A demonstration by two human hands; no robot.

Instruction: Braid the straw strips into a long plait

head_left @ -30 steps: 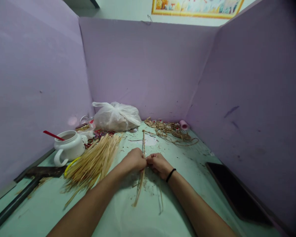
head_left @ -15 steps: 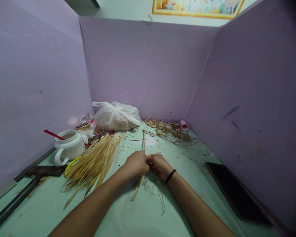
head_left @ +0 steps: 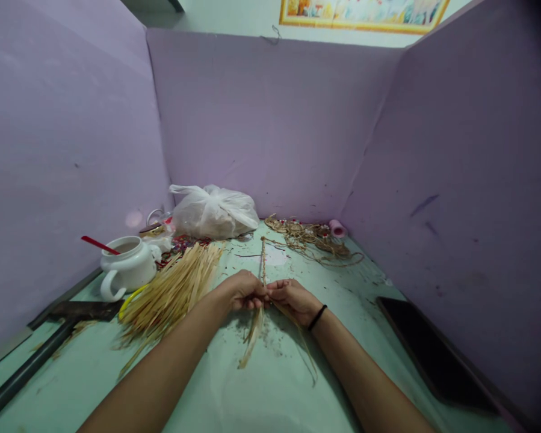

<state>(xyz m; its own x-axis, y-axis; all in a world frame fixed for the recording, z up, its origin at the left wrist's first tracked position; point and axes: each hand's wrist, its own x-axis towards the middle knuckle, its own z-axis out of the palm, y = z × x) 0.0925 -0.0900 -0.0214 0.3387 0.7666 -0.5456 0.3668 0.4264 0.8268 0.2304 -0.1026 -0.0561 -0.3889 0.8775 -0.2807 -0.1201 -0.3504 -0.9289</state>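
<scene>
My left hand [head_left: 242,291] and my right hand [head_left: 292,299] meet at the middle of the pale green table [head_left: 261,391], fingers pinched on a braided straw cord [head_left: 263,255] that runs away from me toward the back. Loose straw ends [head_left: 253,337] trail from my fingers toward me, and one thin strand [head_left: 307,352] curves off to the right. A black band sits on my right wrist [head_left: 318,317]. A pile of straw strips [head_left: 173,291] lies just left of my left hand.
A white cup [head_left: 128,267] with a red stick stands at the left, a white plastic bag [head_left: 213,210] at the back, finished braided coils [head_left: 313,237] and a pink spool [head_left: 337,228] at back right. A dark flat slab [head_left: 428,355] lies right. Purple panels wall three sides.
My hands stay at the same spot on the cord. The loose strand by my right hand has swung out farther to the right, and the fingers have shifted slightly.
</scene>
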